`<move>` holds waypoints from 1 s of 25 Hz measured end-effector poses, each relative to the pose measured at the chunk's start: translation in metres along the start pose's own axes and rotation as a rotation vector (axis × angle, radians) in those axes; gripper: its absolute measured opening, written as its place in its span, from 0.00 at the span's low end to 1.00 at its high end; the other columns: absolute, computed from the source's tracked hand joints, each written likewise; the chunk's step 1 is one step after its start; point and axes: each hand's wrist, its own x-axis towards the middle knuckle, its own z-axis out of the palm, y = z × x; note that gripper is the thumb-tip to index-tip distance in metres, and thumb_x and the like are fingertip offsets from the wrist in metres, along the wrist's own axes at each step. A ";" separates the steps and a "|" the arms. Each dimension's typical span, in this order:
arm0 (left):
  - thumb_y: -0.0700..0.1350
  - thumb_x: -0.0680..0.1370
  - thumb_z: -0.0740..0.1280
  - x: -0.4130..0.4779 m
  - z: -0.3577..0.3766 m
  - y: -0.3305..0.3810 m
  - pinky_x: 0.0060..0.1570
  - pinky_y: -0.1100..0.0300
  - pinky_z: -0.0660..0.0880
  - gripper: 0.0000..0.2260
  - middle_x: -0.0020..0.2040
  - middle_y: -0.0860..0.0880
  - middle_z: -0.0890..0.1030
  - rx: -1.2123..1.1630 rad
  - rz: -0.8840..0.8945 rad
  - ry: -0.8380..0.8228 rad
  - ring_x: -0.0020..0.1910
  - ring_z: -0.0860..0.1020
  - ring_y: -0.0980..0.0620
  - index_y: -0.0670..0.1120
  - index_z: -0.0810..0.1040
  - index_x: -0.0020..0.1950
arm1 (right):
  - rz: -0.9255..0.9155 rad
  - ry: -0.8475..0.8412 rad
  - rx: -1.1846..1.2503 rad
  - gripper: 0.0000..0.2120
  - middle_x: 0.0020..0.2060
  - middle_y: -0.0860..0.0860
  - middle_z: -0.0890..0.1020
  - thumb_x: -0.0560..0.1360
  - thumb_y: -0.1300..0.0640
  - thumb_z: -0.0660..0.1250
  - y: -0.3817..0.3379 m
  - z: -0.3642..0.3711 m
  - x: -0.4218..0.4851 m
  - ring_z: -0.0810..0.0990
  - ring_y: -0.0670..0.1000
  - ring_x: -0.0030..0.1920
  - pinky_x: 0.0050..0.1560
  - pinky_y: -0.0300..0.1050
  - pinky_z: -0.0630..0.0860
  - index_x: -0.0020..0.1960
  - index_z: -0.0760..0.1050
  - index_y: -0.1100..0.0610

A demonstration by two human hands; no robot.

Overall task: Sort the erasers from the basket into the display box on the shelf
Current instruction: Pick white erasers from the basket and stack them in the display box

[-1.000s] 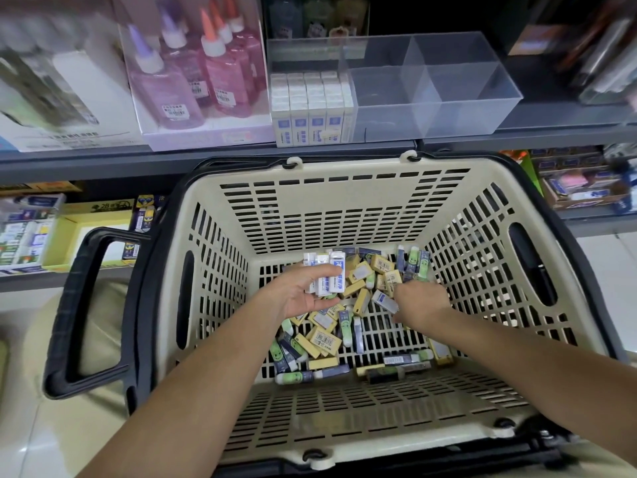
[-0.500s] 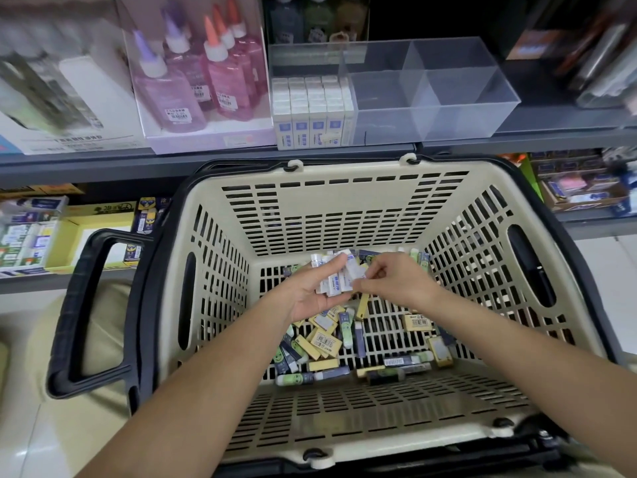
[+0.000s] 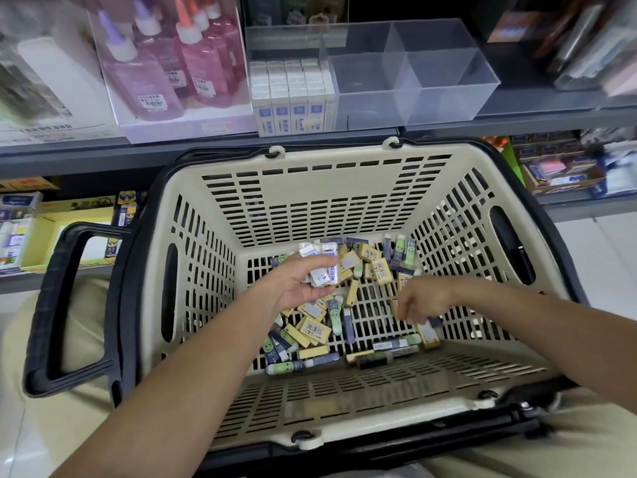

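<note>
A beige slotted basket (image 3: 310, 201) sits below the shelf, its floor strewn with several yellow, green and dark-sleeved erasers (image 3: 312, 331). My left hand (image 3: 296, 288) is raised palm up inside the basket and holds a small stack of white erasers with blue print (image 3: 322, 270). My right hand (image 3: 418, 300) reaches down to the basket floor at the right, fingers curled and pointing down among the erasers; whether it grips one is hidden. On the shelf stands a clear display box (image 3: 431, 74), its left compartment filled with upright white erasers (image 3: 293, 94), the other compartments bare.
Pink and purple glue bottles (image 3: 172, 67) stand in a tray left of the display box. The basket's black handle (image 3: 65, 305) sticks out on the left. Lower shelves hold yellow boxes (image 3: 69, 215) at left and packaged goods (image 3: 565, 167) at right.
My right hand left my left hand, where it had met the white stack, and dropped to the basket floor at the right. My left hand stays raised with the white erasers.
</note>
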 end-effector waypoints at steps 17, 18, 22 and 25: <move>0.38 0.66 0.76 0.009 -0.009 -0.002 0.41 0.55 0.81 0.08 0.52 0.43 0.79 0.089 -0.025 -0.023 0.49 0.78 0.47 0.44 0.81 0.43 | 0.010 -0.140 0.163 0.16 0.49 0.50 0.77 0.71 0.63 0.70 -0.007 0.031 0.027 0.75 0.48 0.45 0.44 0.39 0.74 0.58 0.74 0.57; 0.39 0.66 0.76 0.009 -0.009 -0.001 0.42 0.54 0.81 0.09 0.49 0.44 0.80 0.092 -0.026 -0.026 0.45 0.79 0.48 0.44 0.81 0.43 | 0.017 -0.169 0.161 0.15 0.46 0.47 0.77 0.72 0.62 0.70 -0.006 0.032 0.027 0.75 0.47 0.45 0.44 0.38 0.73 0.58 0.75 0.57; 0.38 0.67 0.76 0.007 -0.010 0.001 0.43 0.54 0.80 0.09 0.45 0.45 0.82 0.096 -0.017 -0.029 0.41 0.80 0.49 0.44 0.80 0.45 | 0.014 -0.020 -0.003 0.19 0.50 0.51 0.77 0.72 0.57 0.71 -0.011 0.040 0.030 0.74 0.50 0.49 0.42 0.38 0.70 0.60 0.73 0.58; 0.38 0.69 0.75 0.005 -0.010 0.003 0.41 0.55 0.80 0.09 0.44 0.45 0.82 0.088 0.001 -0.016 0.41 0.80 0.49 0.45 0.79 0.46 | 0.032 0.050 -0.132 0.21 0.58 0.52 0.77 0.71 0.54 0.72 -0.011 0.042 0.031 0.75 0.52 0.57 0.49 0.41 0.70 0.62 0.74 0.58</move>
